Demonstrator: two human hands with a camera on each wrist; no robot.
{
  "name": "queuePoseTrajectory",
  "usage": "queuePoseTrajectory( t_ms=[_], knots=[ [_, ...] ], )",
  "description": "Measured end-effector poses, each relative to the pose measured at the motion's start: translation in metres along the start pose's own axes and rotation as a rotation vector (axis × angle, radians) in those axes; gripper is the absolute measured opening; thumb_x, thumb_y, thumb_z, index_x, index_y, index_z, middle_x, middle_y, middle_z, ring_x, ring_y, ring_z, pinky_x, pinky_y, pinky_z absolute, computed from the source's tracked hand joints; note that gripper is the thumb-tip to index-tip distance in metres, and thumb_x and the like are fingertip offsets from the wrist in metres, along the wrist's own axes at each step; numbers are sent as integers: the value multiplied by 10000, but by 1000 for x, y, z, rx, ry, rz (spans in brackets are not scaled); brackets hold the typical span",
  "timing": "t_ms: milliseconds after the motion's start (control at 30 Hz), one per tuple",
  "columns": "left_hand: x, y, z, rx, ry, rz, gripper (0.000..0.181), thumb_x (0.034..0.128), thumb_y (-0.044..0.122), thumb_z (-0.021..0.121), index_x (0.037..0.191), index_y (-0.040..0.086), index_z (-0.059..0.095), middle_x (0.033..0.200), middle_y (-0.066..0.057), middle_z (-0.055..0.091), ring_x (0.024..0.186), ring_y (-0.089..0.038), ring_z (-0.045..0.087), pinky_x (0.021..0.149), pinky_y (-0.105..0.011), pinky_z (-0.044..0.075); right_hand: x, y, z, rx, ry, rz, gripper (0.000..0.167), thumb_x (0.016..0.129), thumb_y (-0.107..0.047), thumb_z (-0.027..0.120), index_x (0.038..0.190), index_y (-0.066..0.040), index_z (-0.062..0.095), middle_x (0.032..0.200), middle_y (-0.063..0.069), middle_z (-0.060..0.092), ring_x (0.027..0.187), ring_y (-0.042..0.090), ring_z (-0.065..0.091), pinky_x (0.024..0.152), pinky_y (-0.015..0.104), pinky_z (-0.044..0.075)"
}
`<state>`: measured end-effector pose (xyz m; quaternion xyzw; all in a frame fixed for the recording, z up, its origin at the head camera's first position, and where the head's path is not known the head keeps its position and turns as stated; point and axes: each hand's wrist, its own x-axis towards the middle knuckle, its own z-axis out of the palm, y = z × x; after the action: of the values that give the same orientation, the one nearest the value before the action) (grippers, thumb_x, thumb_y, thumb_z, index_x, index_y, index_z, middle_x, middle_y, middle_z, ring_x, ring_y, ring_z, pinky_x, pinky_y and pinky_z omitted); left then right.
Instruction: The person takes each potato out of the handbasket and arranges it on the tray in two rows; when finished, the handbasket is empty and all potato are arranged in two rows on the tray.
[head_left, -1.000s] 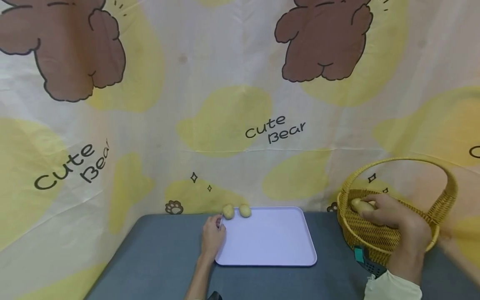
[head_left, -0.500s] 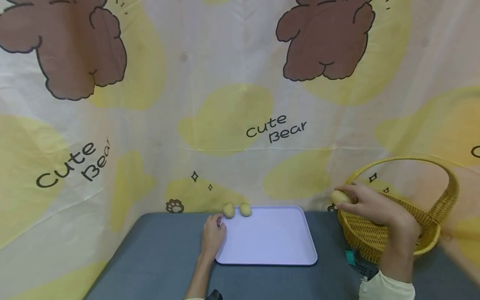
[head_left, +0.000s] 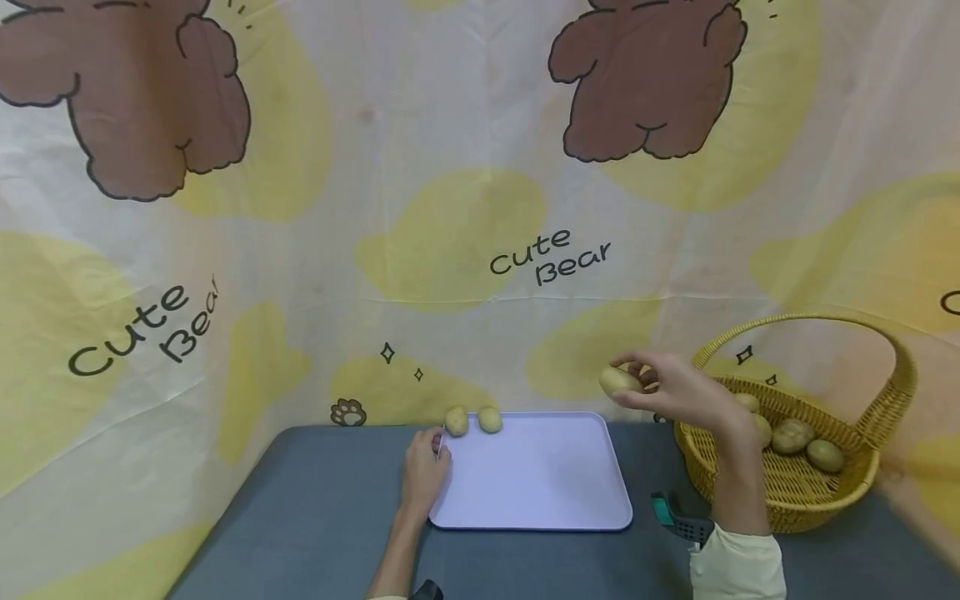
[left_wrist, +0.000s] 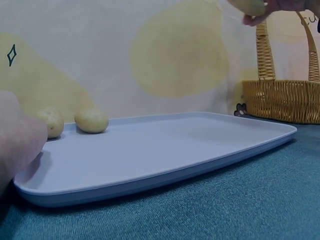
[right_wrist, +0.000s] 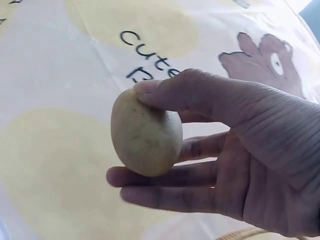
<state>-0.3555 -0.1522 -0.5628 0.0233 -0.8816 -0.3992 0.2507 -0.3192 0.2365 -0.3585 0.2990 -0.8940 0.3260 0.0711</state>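
Observation:
My right hand [head_left: 678, 392] holds a potato [head_left: 620, 382] in the air between the tray and the basket. In the right wrist view the thumb pinches that potato [right_wrist: 146, 132] against the fingers. My left hand [head_left: 426, 471] grips the left rim of a pale lilac tray [head_left: 536, 483]. Two potatoes rest side by side at the tray's far left corner: one potato [head_left: 456, 422] close to the left fingers, another potato [head_left: 490, 420] just right of it. In the left wrist view, the left hand [left_wrist: 17, 140] shows only in part.
A yellow wicker basket [head_left: 810, 504] with a tall arched handle stands right of the tray, with several potatoes [head_left: 792, 436] inside. Both stand on a grey-blue table [head_left: 322, 500]. A bear-print cloth [head_left: 442, 242] hangs directly behind the table.
My right hand has lifted the potato out of the basket and carried it left toward the tray, uncovering the potatoes inside. The left hand keeps its grip on the rim.

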Motion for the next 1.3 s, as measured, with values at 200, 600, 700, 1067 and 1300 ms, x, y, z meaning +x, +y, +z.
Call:
queuePoseTrajectory(
  t_ms=[200,600,700,1067,1300],
  knots=[
    [0,1,-2,2,-2,0,288,884,-26,662,1164,-59,722,964,-146,680,859,-223,643,764,-398,553,30,7,30,-39,85,-136,408,880,-161,826,1251,-37,710,1117,107,769,983,236,730,817,353,602],
    [-2,0,2,15,19,6,282,873,-20,670,1147,-53,729,928,-131,671,824,-207,628,754,-386,543,79,25,106,-58,148,-145,387,863,-78,827,1226,-13,710,1143,140,743,973,233,678,818,432,616],
    [-1,1,1,15,20,14,284,873,-22,670,1149,-58,725,933,-135,672,827,-215,632,753,-397,546,85,28,120,-123,106,-87,373,856,-99,840,1203,-24,724,1102,112,743,933,195,650,816,386,590],
    [0,1,-2,25,21,6,276,881,-16,671,1148,-48,730,938,-126,676,830,-204,632,749,-373,545,95,36,167,-281,13,-64,274,820,-40,844,1071,20,750,1005,117,751,920,222,666,834,385,561],
    [1,4,-2,18,20,6,269,878,-8,663,1135,-43,735,928,-121,669,822,-194,625,743,-363,534,93,40,187,-287,84,-51,117,888,-42,765,825,-28,667,729,26,531,716,149,457,659,285,380]
  ],
)
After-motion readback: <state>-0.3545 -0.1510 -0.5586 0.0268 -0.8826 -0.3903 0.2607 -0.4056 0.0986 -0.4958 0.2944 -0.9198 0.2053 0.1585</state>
